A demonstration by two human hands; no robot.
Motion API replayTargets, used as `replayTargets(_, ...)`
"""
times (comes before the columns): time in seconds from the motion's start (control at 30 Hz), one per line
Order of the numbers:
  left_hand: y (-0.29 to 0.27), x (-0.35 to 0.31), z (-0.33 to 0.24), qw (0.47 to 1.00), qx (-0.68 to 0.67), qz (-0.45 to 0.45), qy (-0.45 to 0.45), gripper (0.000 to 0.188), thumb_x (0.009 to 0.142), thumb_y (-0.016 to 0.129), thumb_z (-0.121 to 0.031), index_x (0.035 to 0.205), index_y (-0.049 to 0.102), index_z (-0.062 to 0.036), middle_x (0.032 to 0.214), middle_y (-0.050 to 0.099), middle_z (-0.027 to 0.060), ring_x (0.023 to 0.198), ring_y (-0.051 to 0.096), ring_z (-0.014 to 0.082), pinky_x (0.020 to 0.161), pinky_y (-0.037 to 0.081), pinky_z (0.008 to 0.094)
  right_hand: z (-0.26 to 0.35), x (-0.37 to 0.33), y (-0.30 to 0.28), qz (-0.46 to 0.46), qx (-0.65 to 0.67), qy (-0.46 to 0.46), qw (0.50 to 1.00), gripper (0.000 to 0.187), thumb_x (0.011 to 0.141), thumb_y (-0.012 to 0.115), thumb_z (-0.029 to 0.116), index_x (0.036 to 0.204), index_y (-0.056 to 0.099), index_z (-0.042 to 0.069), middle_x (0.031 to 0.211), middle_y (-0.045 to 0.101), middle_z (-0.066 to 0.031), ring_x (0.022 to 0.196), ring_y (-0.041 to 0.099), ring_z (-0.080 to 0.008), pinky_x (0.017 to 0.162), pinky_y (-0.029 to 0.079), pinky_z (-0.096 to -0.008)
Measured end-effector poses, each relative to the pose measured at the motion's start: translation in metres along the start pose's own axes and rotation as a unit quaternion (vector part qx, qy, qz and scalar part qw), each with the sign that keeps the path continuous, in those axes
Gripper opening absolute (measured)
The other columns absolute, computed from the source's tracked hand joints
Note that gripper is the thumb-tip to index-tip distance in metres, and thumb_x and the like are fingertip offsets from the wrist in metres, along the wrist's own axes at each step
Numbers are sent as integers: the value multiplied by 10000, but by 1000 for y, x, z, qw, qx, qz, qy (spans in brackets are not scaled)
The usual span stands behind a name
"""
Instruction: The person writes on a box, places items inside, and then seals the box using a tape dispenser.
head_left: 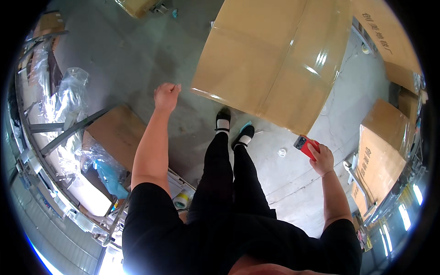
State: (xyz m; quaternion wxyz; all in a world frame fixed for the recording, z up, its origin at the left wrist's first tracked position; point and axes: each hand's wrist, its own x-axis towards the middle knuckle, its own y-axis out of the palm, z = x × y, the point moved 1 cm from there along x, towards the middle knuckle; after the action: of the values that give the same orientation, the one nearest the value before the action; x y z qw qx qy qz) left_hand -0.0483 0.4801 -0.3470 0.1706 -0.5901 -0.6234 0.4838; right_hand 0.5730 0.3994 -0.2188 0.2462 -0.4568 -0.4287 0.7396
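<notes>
A large cardboard carton point(256, 59) is in front of me, with shiny clear tape across its top and along its edges. My left hand point(167, 97) is closed in a loose fist just left of the carton's near left corner, apart from it. Whatever those fingers may hold is hidden. At the carton's near right corner, my right hand point(322, 159) grips a red handheld thing with a dark end point(306, 146). Its dark end lies close to that corner; its exact kind cannot be made out, nor whether it touches the cardboard.
Clear plastic wrap point(71, 94) hangs over a metal frame at left, beside a brown carton point(117, 133) and a blue bag point(109, 178). More cartons point(382, 137) stand at right near a metal handle point(360, 185). A tape roll point(181, 200) lies near my left leg; crumpled litter point(282, 152) dots the floor.
</notes>
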Motion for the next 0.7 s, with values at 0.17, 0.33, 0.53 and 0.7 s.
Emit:
replayTargets(0.17,41,18,15,986,1,118,-115,348,897,582,-384,889,717,-64,1025,667,119,1094,553,322,899,412,475,-4,5,4,1,-24,3,1000,670,635,709,98,1273,567,243,1118,576,-111,924,584,-325,774,505,-438)
replayTargets(0.33,80,2,64,941,290,-69,162,514,919,545,-472,1150,655,-26,1221,623,179,1181,551,342,990,425,438,-10,7,7,-7,12,0,1000,650,643,709,92,1261,585,253,1169,576,-114,944,589,-323,780,504,-446)
replayTargets(0.53,77,-22,10,996,-61,-2,-72,470,915,552,-445,1176,657,-68,1189,632,169,1130,573,353,1009,406,431,-30,-14,7,14,-6,-13,1000,678,664,738,129,1297,552,286,1140,562,-89,980,580,-305,832,497,-429)
replayTargets(0.7,64,-12,-2,999,-36,34,-13,357,928,546,-378,1110,675,-99,1125,656,96,1072,588,320,1006,394,400,-97,-52,26,99,-52,55,992,719,682,753,126,1333,521,325,1189,542,-72,1081,551,-293,904,477,-417)
